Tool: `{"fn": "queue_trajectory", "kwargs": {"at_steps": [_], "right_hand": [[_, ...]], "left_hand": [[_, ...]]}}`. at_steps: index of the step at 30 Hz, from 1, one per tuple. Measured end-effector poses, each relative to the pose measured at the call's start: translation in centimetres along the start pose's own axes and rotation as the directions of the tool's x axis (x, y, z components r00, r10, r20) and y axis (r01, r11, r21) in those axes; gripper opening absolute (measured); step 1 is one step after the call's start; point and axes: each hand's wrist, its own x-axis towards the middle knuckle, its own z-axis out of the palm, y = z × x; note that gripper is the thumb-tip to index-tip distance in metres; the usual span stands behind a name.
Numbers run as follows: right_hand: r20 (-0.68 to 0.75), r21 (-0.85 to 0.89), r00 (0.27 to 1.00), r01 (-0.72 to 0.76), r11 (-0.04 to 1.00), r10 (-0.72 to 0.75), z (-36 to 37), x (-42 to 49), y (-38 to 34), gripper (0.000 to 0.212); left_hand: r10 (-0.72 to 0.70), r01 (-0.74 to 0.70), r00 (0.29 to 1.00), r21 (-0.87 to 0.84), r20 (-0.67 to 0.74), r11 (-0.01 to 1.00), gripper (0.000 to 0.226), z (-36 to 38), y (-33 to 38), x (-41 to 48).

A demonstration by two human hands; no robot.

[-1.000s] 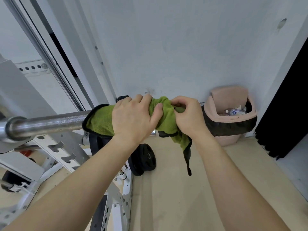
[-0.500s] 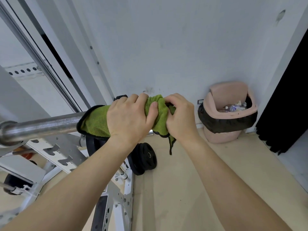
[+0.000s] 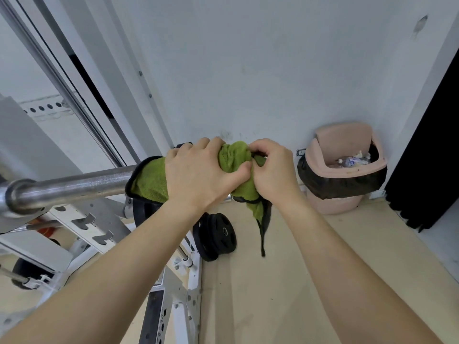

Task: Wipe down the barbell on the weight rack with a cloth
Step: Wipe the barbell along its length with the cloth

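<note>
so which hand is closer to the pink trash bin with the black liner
Right. The right hand pinches the green cloth on the side toward the pink trash bin; the left hand grips farther away.

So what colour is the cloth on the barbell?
Green with black edging, seen in the head view.

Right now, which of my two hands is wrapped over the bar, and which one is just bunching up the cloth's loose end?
The left hand wraps the green cloth over the barbell. The right hand only pinches the bunched end, whose tail hangs below.
</note>
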Motion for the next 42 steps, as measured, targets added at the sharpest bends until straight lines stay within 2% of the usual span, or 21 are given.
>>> {"fn": "queue_trajectory", "kwargs": {"at_steps": [2, 4, 6, 7, 9, 11, 13, 15, 17, 19, 20, 23, 26, 28, 29, 32, 33, 35, 38, 40, 42], "right_hand": [[0.064, -0.098, 0.997, 0.037, 0.995, -0.031, -0.5, 0.3, 0.0, 0.025], [0.210, -0.092, 0.977, -0.010, 0.996, 0.029, -1.6, 0.7, 0.1, 0.021], [0.333, 0.090, 0.938, -0.129, 0.988, 0.092, -2.5, 0.8, 0.2, 0.014], [0.338, 0.198, 0.935, -0.182, 0.963, 0.108, -2.5, 0.7, 0.3, 0.013], [0.216, 0.306, 0.968, -0.188, 0.933, 0.125, -1.6, 0.3, 0.5, 0.018], [0.053, 0.252, 0.991, -0.129, 0.959, 0.120, -0.1, -0.1, 0.7, 0.016], [-0.025, 0.124, 0.998, -0.052, 0.991, 0.056, 0.6, -0.3, 0.6, 0.013], [0.007, -0.042, 0.999, 0.032, 0.999, -0.031, 0.1, -0.2, 0.5, 0.013], [0.144, -0.123, 0.989, 0.035, 0.992, -0.017, -1.0, 0.2, 0.3, 0.013], [0.261, -0.053, 0.964, -0.032, 0.998, 0.045, -1.9, 0.6, 0.1, 0.018], [0.270, 0.018, 0.961, -0.062, 0.998, 0.055, -2.0, 0.6, 0.2, 0.021], [0.064, 0.127, 0.998, -0.022, 0.992, 0.014, -0.5, 0.4, 0.4, 0.017], [-0.064, -0.041, 0.992, 0.110, 0.993, -0.113, 1.0, -0.3, 0.5, 0.017], [-0.014, -0.121, 0.992, 0.125, 0.985, -0.128, 0.6, -0.2, 0.6, 0.018], [0.051, -0.102, 0.995, 0.092, 0.991, -0.087, 0.1, 0.0, 0.6, 0.018], [0.262, 0.130, 0.965, -0.072, 0.989, 0.036, -1.4, 0.4, 0.6, 0.020], [0.253, 0.193, 0.967, -0.090, 0.977, 0.039, -1.3, 0.5, 0.6, 0.020], [0.109, 0.224, 0.993, -0.063, 0.973, 0.039, -0.4, 0.4, 0.6, 0.020], [-0.040, 0.007, 0.996, 0.078, 0.997, -0.078, 0.9, -0.1, 0.5, 0.019], [0.019, -0.138, 0.993, 0.116, 0.984, -0.114, 0.5, -0.1, 0.3, 0.018], [0.170, -0.122, 0.985, 0.033, 0.992, -0.012, -0.8, 0.3, 0.2, 0.015]], "left_hand": [[0.051, -0.051, 0.999, -0.009, 0.013, 0.999, 0.059, 0.1, -0.5, -0.3], [0.095, -0.094, 0.995, -0.016, 0.011, 0.995, 0.057, 0.0, -0.8, -0.4], [0.116, -0.116, 0.993, -0.019, 0.010, 0.993, 0.055, -0.1, -1.1, -0.3], [0.124, -0.124, 0.992, -0.021, 0.015, 0.992, 0.054, 0.0, -1.1, -0.3], [0.142, -0.142, 0.990, -0.015, 0.019, 0.990, 0.052, 0.1, -1.3, -0.2], [0.154, -0.154, 0.988, -0.006, 0.006, 0.988, 0.050, 0.4, -1.5, -0.3], [0.160, -0.160, 0.987, 0.000, -0.004, 0.987, 0.052, 0.6, -1.6, -0.5], [0.158, -0.158, 0.987, 0.003, -0.013, 0.987, 0.054, 0.7, -1.5, -0.6], [0.153, -0.153, 0.988, -0.003, -0.016, 0.988, 0.055, 0.5, -1.4, -0.6], [0.149, -0.149, 0.989, -0.005, -0.012, 0.989, 0.054, 0.4, -1.4, -0.5], [0.145, -0.145, 0.989, -0.001, -0.007, 0.989, 0.053, 0.4, -1.4, -0.5], [0.133, -0.133, 0.991, 0.015, -0.001, 0.991, 0.052, 0.5, -1.4, -0.4], [0.139, -0.139, 0.990, 0.014, -0.005, 0.990, 0.052, 0.6, -1.4, -0.5], [0.138, -0.138, 0.990, 0.009, -0.010, 0.990, 0.052, 0.4, -1.3, -0.4], [0.138, -0.138, 0.990, 0.005, -0.010, 0.990, 0.052, 0.3, -1.3, -0.4], [0.143, -0.143, 0.990, 0.010, -0.019, 0.990, 0.051, 0.3, -1.3, -0.5], [0.144, -0.143, 0.989, 0.015, -0.025, 0.990, 0.050, 0.4, -1.3, -0.5], [0.139, -0.139, 0.990, 0.011, -0.032, 0.990, 0.049, 0.5, -1.3, -0.5], [0.137, -0.137, 0.990, 0.000, -0.034, 0.991, 0.048, 0.5, -1.3, -0.5], [0.135, -0.135, 0.990, 0.001, -0.027, 0.991, 0.048, 0.5, -1.4, -0.4], [0.137, -0.137, 0.990, 0.005, -0.022, 0.991, 0.047, 0.5, -1.4, -0.4]]}}
